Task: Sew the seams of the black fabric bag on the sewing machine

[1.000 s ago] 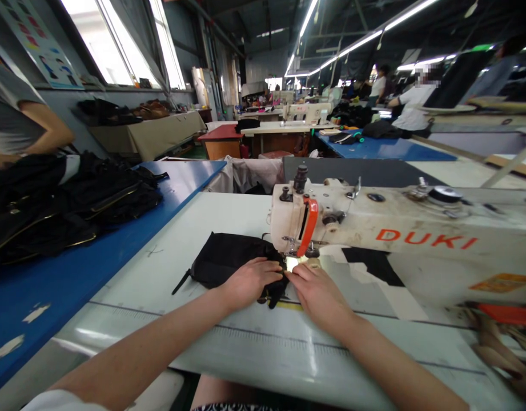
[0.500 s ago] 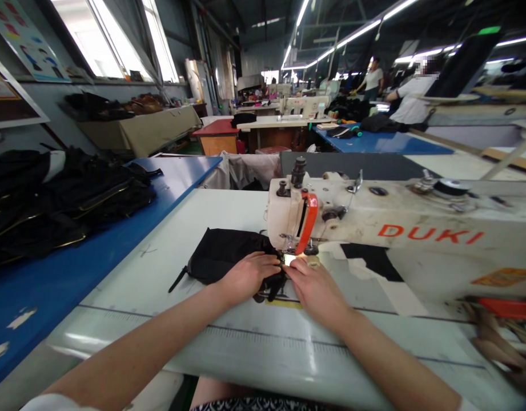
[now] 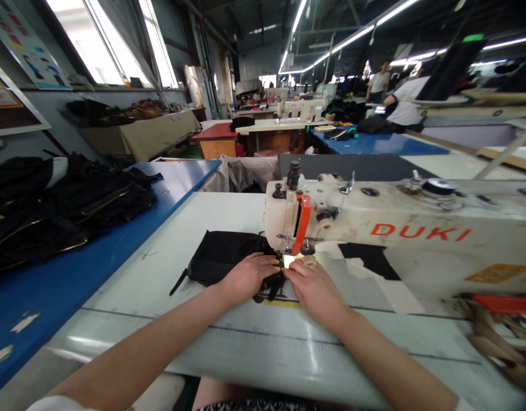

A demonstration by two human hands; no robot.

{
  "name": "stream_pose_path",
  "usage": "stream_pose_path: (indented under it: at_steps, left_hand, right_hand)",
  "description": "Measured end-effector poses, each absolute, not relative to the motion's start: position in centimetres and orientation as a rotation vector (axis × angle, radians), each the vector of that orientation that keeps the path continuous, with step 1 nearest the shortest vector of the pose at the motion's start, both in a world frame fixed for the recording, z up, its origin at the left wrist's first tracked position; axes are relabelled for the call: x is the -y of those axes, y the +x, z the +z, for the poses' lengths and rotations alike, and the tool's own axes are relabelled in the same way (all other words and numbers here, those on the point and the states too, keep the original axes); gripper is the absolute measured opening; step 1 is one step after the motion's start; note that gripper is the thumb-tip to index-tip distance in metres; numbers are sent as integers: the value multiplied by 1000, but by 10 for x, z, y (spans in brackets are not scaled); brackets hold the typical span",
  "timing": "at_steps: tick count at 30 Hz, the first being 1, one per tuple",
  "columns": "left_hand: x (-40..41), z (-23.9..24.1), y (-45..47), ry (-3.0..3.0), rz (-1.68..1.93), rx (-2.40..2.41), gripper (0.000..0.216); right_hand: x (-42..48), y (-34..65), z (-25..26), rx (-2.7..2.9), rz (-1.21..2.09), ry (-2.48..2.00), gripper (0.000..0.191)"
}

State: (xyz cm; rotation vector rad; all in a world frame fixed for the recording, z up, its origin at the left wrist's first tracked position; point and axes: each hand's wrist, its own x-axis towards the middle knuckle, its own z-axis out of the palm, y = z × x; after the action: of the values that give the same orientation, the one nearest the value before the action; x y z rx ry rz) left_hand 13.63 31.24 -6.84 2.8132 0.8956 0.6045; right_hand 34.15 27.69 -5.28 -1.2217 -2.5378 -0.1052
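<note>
A black fabric bag (image 3: 224,251) lies on the pale sewing table, its right end under the head of a white sewing machine (image 3: 331,211) with an orange guard. A thin strap end sticks out at its left. My left hand (image 3: 251,277) presses on the bag's near right edge, fingers together and gripping the cloth. Just right of the lit needle area, my right hand (image 3: 314,285) has its fingers closed on the bag's edge, fingertips almost meeting the left hand's. The needle and the stitched spot are hidden by my fingers and the machine head.
A heap of black bags with gold zips (image 3: 65,200) covers part of the blue table (image 3: 95,274) at left. Paper and black scraps (image 3: 369,265) lie beneath the machine arm. Farther back stand other machines (image 3: 301,108), a blue table (image 3: 374,142) and people working.
The view has shifted slightly, so the machine appears a little farther left. Both hands stay at the bag's edge by the needle, with hardly any movement.
</note>
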Motion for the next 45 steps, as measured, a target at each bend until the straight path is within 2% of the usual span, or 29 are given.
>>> stream_pose_path:
  at_steps: [6,13,22,35,39,45]
  left_hand:
    - [-309,-63,138,2735,601,-931,34]
    - [-307,-57,145,2412,813,-1053,30]
    - [-304,-55,147,2249,824,-1158,26]
    - [-306,-62,144,2417,894,-999,33]
    - [-307,-65,142,2581,840,-933,38]
    - [-307,-66,141,2703,748,-944,33]
  right_hand:
    - [-271,350,-60,2436,-65,-1171,23]
    - [-268,353,-62,2383,4,-1146,22]
    - [-279,343,-57,2481,-97,-1166,15]
    - [-284,341,-59,2562,-190,-1062,9]
    - [-284,345,-56,2573,-112,-1051,11]
    - [-284,349,-57,2609,-126,-1044,10]
